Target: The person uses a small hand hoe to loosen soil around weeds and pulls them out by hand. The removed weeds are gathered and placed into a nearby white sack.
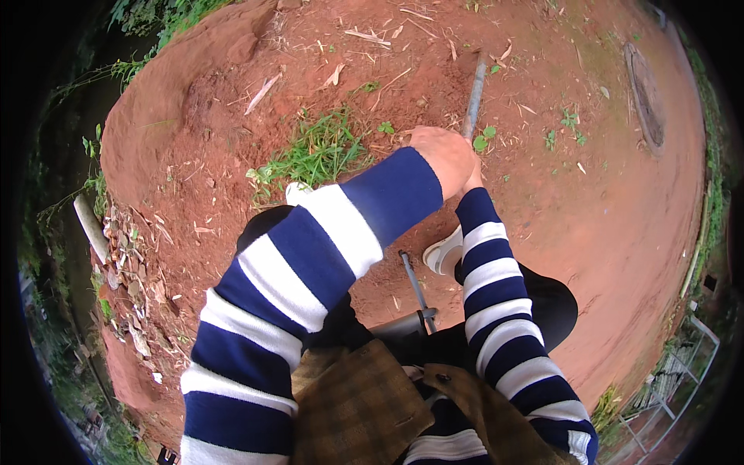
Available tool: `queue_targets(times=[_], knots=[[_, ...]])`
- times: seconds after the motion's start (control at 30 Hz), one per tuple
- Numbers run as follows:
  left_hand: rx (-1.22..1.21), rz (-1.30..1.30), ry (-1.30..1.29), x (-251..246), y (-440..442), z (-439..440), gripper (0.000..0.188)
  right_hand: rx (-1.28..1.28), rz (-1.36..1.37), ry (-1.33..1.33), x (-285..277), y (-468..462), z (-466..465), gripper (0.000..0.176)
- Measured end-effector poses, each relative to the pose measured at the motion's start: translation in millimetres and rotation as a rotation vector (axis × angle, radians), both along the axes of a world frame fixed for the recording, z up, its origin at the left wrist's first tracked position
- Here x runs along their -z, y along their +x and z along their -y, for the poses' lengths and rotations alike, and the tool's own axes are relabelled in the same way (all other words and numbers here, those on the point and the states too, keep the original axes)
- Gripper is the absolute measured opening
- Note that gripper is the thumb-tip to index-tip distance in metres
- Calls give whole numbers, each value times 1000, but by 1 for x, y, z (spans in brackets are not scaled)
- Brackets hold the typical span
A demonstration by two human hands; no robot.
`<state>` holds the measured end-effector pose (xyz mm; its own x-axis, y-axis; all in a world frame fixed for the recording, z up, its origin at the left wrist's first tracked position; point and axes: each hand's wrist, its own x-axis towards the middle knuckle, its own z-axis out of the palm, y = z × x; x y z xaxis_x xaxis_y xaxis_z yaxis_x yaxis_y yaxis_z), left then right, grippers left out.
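Both my hands meet on a grey tubular metal bar (475,96) that slants away from me over red soil. Its far end reaches the ground at a small dark hollow; whether it carries a tool head there I cannot tell. My left hand (443,156) is wrapped around the near part, its back turned up. Mostly hidden behind it, my right hand (473,178) closes on the same bar from the right. A small green weed (484,139) grows just right of the bar. To the left of my hands stands a tuft of grass (317,148).
I sit low, with a stool's metal leg (415,285) between my knees. My shoes (444,253) rest on the soil. Dry husk pieces (264,93) lie scattered. Left are a raised earth edge (148,125) and a rubble heap (131,285); right, a flat oval object (644,96) and a metal frame (674,386).
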<state>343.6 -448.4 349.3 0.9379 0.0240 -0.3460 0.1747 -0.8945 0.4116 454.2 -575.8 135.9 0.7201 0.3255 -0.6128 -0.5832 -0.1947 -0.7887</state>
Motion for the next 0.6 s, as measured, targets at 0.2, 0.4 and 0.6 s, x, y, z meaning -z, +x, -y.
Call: queue_targets(times=[0.2,0.4,0.6], knots=[[3,-7,-10,-2,-11,6,20,-33,149,-54,-42,-11,-5,41],[-119,-3,21,-20,-39,-4,19,-127,165,203,-71,-44,-39,41],[-269,-31,130,-36,-86,-32,14,-304,87,122,-76,-67,-123,43]])
